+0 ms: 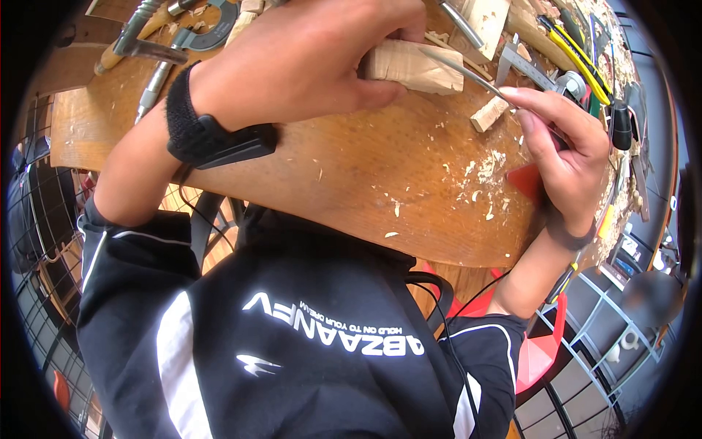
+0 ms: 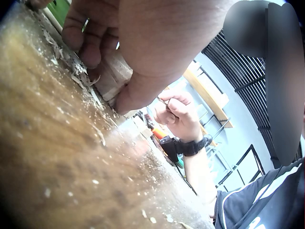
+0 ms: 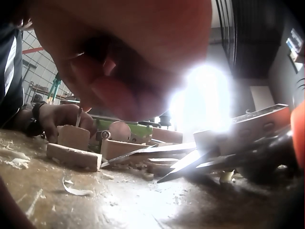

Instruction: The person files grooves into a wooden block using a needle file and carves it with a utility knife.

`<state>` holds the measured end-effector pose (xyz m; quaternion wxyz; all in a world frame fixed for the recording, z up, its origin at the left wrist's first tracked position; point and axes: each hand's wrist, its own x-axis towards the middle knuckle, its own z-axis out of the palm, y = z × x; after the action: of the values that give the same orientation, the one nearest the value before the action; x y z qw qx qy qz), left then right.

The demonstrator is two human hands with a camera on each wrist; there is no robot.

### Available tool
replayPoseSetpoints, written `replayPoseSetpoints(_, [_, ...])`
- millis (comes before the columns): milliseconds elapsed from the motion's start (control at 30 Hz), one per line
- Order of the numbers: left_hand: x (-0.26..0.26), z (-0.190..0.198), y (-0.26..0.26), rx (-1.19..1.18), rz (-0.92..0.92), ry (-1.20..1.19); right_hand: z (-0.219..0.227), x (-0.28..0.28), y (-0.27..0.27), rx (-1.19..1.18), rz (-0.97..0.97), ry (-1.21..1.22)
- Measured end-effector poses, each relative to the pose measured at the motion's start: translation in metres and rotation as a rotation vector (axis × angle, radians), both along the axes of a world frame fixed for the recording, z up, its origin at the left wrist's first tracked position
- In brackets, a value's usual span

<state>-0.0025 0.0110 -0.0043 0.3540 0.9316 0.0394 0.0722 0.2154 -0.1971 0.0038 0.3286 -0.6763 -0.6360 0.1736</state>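
Observation:
In the head view my left hand point(image 1: 307, 66) grips a pale wood block point(image 1: 420, 67) on the brown table point(image 1: 322, 168), its thumb along the near side. The left wrist view shows the fingers of that hand curled over the block point(image 2: 114, 78). My right hand point(image 1: 567, 139) pinches a slim grey metal blade point(image 1: 475, 77) between thumb and fingertips. The tapered end of the blade overlaps the block's top face in the head view, and its rear is hidden in the palm. A small wood offcut point(image 1: 488, 115) lies between the block and my right hand.
Wood shavings point(image 1: 486, 172) are scattered over the table's near right. A caliper point(image 1: 526, 69) and a yellow-and-black tool point(image 1: 578, 58) lie at the upper right. Beyond my left wrist is a micrometer point(image 1: 212, 35). A red flat piece point(image 1: 523, 180) sits beside my right hand.

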Motion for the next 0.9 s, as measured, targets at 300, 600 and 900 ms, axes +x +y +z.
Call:
replayPoseSetpoints(300, [-0.001, 0.002, 0.0, 0.015, -0.016, -0.042, -0.001, 0.0, 0.001, -0.021, 0.012, 0.028])
replayPoseSetpoints(600, [-0.001, 0.001, 0.002, 0.022, -0.018, 0.012, -0.002, 0.001, 0.002, -0.004, 0.028, 0.006])
replayPoseSetpoints(900, [-0.001, -0.001, 0.0, 0.033, 0.01, 0.013, 0.001, 0.003, -0.004, -0.007, 0.004, -0.013])
